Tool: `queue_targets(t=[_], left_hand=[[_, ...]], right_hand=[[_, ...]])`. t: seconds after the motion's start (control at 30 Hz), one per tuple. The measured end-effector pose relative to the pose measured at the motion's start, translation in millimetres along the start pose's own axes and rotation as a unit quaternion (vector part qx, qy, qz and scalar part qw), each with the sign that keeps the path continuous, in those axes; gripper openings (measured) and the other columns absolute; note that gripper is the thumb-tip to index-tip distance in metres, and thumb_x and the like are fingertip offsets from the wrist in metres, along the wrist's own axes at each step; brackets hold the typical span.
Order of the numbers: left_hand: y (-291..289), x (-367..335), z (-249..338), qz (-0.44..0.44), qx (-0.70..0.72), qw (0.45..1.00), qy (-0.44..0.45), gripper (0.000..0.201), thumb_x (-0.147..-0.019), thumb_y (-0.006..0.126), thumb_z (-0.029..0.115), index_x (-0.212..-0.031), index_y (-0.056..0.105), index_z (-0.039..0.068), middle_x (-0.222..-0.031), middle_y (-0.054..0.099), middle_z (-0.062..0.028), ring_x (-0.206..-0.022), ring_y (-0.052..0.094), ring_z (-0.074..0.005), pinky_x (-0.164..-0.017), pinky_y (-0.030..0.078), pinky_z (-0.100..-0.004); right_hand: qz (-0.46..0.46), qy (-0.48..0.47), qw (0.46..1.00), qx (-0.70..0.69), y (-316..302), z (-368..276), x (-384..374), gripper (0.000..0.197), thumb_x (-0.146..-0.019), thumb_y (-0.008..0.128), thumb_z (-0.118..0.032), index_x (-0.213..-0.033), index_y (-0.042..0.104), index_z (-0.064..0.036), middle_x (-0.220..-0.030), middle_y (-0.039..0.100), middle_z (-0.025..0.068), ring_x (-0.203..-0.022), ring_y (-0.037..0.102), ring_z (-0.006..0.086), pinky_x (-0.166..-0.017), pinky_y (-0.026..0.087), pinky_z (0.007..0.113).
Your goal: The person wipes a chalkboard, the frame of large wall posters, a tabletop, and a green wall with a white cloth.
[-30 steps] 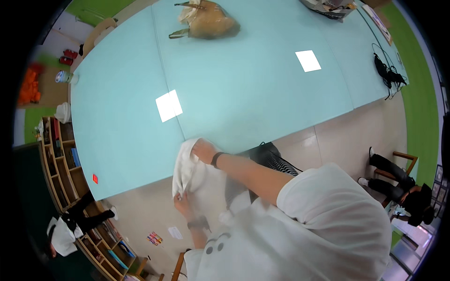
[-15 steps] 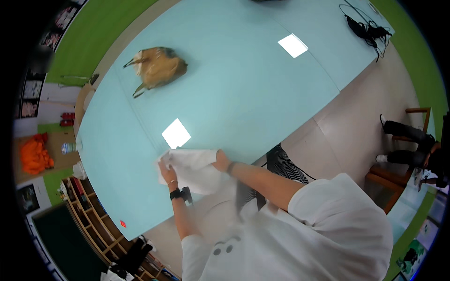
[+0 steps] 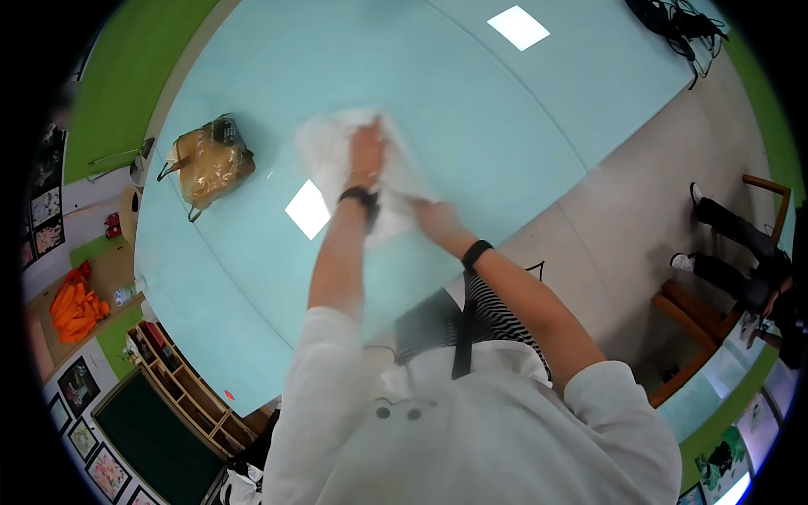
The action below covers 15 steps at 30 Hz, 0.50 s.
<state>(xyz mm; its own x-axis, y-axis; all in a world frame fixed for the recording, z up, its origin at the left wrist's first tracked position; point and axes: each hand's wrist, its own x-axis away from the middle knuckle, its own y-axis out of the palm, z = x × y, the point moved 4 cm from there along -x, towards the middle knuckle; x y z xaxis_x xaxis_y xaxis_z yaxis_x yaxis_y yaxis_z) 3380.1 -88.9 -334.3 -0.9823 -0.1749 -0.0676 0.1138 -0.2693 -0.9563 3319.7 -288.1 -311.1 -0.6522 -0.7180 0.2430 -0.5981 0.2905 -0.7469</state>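
A white cloth, smeared by motion, is spread over the pale blue tabletop. At its far edge, my left hand grips it, arm stretched forward. Nearer and to the right, my right hand holds the cloth's right edge, its fingers blurred. Both wrists wear dark bands. To the left of the cloth, apart from it, stands a brown plastic bag with loop handles.
The big pale blue table has seams across it. Black cables lie at its far right corner. A seated person's legs show on the right. Wooden shelves and an orange cloth heap are at left.
Both hands have moved forward over the table with the cloth, which is now spread farther from my body. My view has shifted, and the bag appears farther left and lower.
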Motion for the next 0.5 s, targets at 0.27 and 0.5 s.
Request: queue_targets(t=[0.27,0.5], left_hand=[[103,-19,359,-0.220,0.172,0.914,0.293,0.031,-0.090,0.036,0.016,-0.115,0.054,0.012,-0.109,0.055,-0.0176,-0.103,0.051,-0.0301,-0.087,0.042,-0.0407],[92,101,442,-0.153,0.218,0.825,0.498,0.014,-0.076,0.052,0.008,-0.081,0.064,0.004,-0.092,0.062,-0.0083,-0.086,0.060,-0.0240,-0.081,0.046,-0.0319]], right_hand=[[-0.001,0.220,0.975,-0.026,-71,153,165,0.025,-0.070,0.063,-0.026,-0.070,0.054,-0.0030,-0.064,0.059,0.0135,-0.063,0.059,0.0323,-0.057,0.046,0.043],[-0.102,0.403,0.904,0.096,-75,214,344,0.033,-0.070,0.062,-0.035,-0.071,0.060,-0.0020,-0.072,0.062,0.0168,-0.070,0.061,0.0346,-0.064,0.048,0.044]])
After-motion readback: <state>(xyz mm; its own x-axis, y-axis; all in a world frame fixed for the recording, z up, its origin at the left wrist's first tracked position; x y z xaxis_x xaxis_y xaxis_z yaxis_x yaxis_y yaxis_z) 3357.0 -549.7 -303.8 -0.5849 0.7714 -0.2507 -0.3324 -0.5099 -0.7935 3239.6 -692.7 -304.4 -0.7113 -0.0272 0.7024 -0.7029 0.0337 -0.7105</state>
